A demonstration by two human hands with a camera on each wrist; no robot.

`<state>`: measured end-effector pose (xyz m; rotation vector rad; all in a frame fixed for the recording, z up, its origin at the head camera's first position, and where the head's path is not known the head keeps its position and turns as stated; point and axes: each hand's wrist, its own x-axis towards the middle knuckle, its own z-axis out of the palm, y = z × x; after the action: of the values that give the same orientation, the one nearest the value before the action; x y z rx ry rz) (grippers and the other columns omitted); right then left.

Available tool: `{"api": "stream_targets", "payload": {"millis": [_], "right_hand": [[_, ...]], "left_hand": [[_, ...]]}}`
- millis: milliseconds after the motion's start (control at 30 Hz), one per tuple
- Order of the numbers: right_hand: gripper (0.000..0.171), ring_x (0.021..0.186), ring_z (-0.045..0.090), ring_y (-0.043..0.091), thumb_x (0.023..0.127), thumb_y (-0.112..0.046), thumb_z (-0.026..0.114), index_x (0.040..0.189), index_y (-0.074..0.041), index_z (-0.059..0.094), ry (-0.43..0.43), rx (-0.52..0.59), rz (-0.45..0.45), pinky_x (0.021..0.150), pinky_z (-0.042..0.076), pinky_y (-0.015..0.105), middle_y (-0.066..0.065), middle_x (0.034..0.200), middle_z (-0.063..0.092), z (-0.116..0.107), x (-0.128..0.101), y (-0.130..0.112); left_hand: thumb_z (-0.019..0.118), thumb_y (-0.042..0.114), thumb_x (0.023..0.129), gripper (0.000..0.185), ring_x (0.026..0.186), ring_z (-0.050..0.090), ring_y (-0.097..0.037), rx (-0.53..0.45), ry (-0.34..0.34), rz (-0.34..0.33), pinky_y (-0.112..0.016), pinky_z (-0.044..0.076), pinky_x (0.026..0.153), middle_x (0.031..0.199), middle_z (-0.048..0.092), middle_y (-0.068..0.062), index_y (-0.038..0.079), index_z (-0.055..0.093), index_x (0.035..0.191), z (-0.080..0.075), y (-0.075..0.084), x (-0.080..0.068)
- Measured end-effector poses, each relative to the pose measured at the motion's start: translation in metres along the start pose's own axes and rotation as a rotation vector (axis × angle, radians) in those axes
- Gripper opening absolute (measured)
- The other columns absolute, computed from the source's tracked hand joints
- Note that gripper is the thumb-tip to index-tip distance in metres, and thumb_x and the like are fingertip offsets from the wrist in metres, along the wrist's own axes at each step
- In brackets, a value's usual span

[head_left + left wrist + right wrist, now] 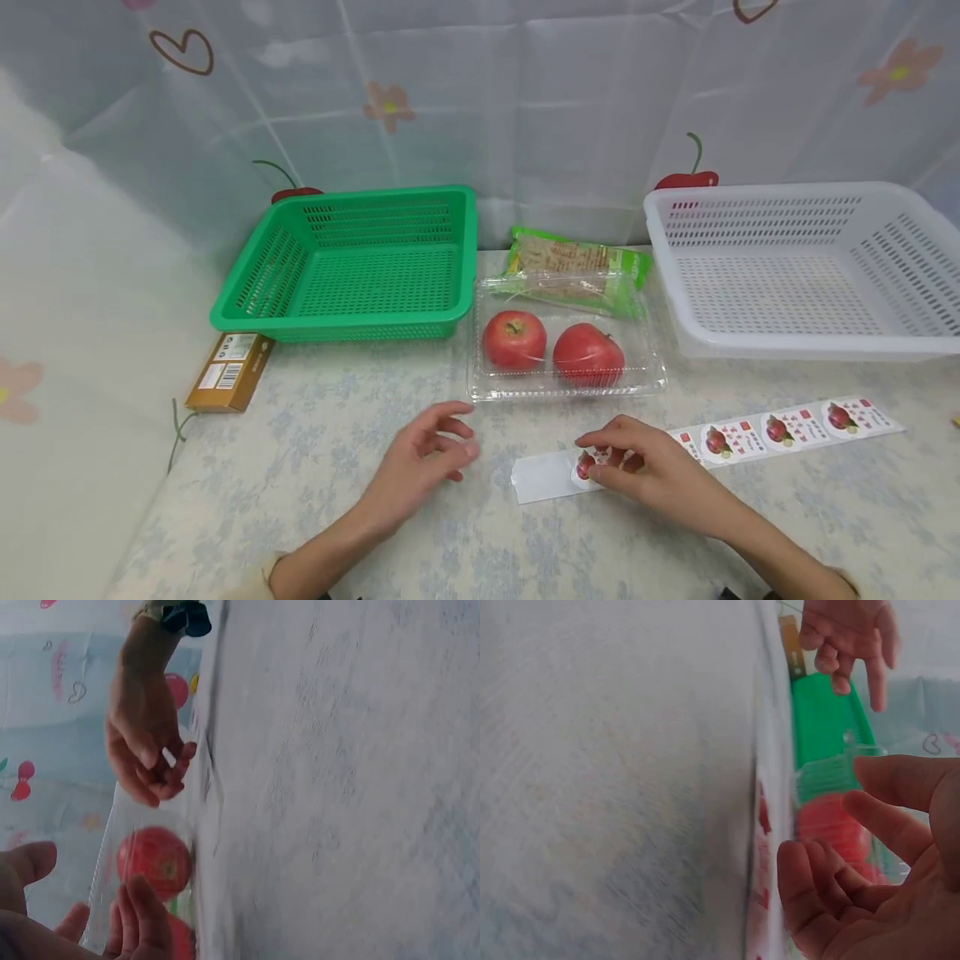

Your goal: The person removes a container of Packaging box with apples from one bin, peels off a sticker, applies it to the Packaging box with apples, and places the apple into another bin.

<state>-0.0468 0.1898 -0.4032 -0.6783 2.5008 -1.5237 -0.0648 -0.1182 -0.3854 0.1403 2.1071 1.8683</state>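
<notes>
Sticker strip (750,437): long backing paper with round fruit labels, lying flat on the worktop (315,433) in front of the person, running from centre toward the right. Its near end is bare backing; the first label sits at the right hand (637,467).

Right hand: fingers curled, fingertips pinching at the edge of that first label, apparently lifting it from the backing.

Left hand (423,462): relaxed, fingers loosely bent, holding nothing, hovering just left of the strip's bare end.

Clear clamshell box (566,350): closed, holding two red apples (514,340), just beyond both hands.

Green wrapped packet (573,265): behind the box, partly under its lid edge.

Green basket (352,267): back left. White basket (806,267): back right.

Brown carton (228,371): flat, beside the green basket's front corner.

Step in hand, as judged: peeling one label free. The next move likely calls for a clean lift without creasing, the left hand steadying the backing, then a flat place on the clamshell lid.
</notes>
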Motion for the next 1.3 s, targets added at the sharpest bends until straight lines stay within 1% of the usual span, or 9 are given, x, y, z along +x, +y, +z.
{"api": "stream_targets", "payload": {"millis": [67, 133, 333, 467, 567, 700, 800, 1033, 1300], "right_hand": [[0.024, 0.076, 0.054, 0.010, 0.090, -0.013, 0.073, 0.114, -0.010, 0.072, -0.034, -0.013, 0.015, 0.064, 0.048, 0.025, 0.000, 0.090, 0.058, 0.004, 0.003, 0.004], [0.026, 0.073, 0.052, 0.009, 0.089, -0.015, 0.074, 0.115, -0.011, 0.073, -0.063, -0.038, 0.044, 0.062, 0.046, 0.024, -0.001, 0.089, 0.055, 0.006, 0.005, 0.008], [0.027, 0.073, 0.048, 0.008, 0.086, -0.013, 0.076, 0.113, -0.015, 0.075, -0.112, -0.136, 0.066, 0.060, 0.043, 0.023, -0.004, 0.091, 0.051, 0.010, 0.008, 0.011], [0.026, 0.074, 0.048, 0.007, 0.085, -0.009, 0.076, 0.110, -0.018, 0.076, -0.113, -0.210, 0.046, 0.062, 0.043, 0.022, -0.007, 0.091, 0.049, 0.011, 0.010, 0.010], [0.026, 0.075, 0.048, 0.006, 0.084, -0.008, 0.075, 0.108, -0.019, 0.077, -0.115, -0.250, 0.045, 0.062, 0.043, 0.022, -0.009, 0.090, 0.048, 0.012, 0.011, 0.009], [0.023, 0.073, 0.048, 0.005, 0.082, -0.007, 0.076, 0.101, -0.021, 0.077, -0.100, -0.257, 0.041, 0.062, 0.043, 0.022, -0.010, 0.089, 0.048, 0.013, 0.011, 0.010], [0.024, 0.071, 0.048, 0.005, 0.080, -0.005, 0.077, 0.094, -0.024, 0.074, -0.082, -0.256, 0.031, 0.060, 0.042, 0.022, -0.010, 0.087, 0.048, 0.014, 0.011, 0.011], [0.025, 0.071, 0.048, 0.003, 0.080, -0.005, 0.078, 0.086, -0.028, 0.069, -0.061, -0.294, 0.043, 0.061, 0.042, 0.022, -0.012, 0.084, 0.048, 0.013, 0.014, 0.012], [0.025, 0.069, 0.047, 0.002, 0.082, -0.005, 0.076, 0.084, -0.028, 0.068, -0.087, -0.302, 0.048, 0.061, 0.042, 0.023, -0.014, 0.081, 0.047, 0.012, 0.015, 0.012]], "left_hand": [[0.071, 0.016, 0.091, 0.045, 0.084, 0.063, -0.022, 0.046, -0.144, -0.056, -0.034, 0.056, 0.067, 0.107, 0.060, -0.013, 0.006, 0.057, 0.132, 0.010, -0.002, -0.002], [0.072, 0.018, 0.091, 0.045, 0.077, 0.062, -0.021, 0.069, -0.234, -0.079, -0.033, 0.055, 0.062, 0.105, 0.060, -0.011, 0.008, 0.058, 0.132, 0.019, -0.005, -0.001], [0.077, 0.017, 0.087, 0.047, 0.056, 0.054, -0.014, 0.171, -0.347, -0.092, -0.025, 0.047, 0.047, 0.097, 0.059, -0.003, 0.012, 0.061, 0.131, 0.031, -0.016, 0.007], [0.079, 0.016, 0.085, 0.056, 0.048, 0.051, -0.011, 0.276, -0.407, -0.053, -0.022, 0.042, 0.043, 0.097, 0.058, 0.000, 0.011, 0.058, 0.136, 0.030, -0.023, 0.011], [0.081, 0.016, 0.083, 0.057, 0.048, 0.049, -0.007, 0.362, -0.410, 0.006, -0.020, 0.041, 0.044, 0.092, 0.058, 0.003, 0.008, 0.059, 0.135, 0.030, -0.025, 0.013], [0.082, 0.015, 0.081, 0.052, 0.052, 0.043, -0.002, 0.493, -0.378, 0.091, -0.018, 0.037, 0.050, 0.082, 0.057, 0.008, 0.005, 0.064, 0.129, 0.032, -0.027, 0.017], [0.082, 0.014, 0.080, 0.049, 0.053, 0.039, -0.001, 0.551, -0.353, 0.112, -0.018, 0.036, 0.051, 0.079, 0.055, 0.010, 0.006, 0.066, 0.126, 0.035, -0.028, 0.018], [0.082, 0.010, 0.079, 0.045, 0.052, 0.040, -0.001, 0.555, -0.313, 0.122, -0.018, 0.038, 0.054, 0.077, 0.056, 0.011, 0.007, 0.068, 0.121, 0.038, -0.028, 0.020], [0.083, 0.009, 0.078, 0.045, 0.053, 0.042, -0.002, 0.556, -0.306, 0.110, -0.020, 0.041, 0.057, 0.077, 0.055, 0.012, 0.008, 0.068, 0.121, 0.038, -0.027, 0.018]]}}
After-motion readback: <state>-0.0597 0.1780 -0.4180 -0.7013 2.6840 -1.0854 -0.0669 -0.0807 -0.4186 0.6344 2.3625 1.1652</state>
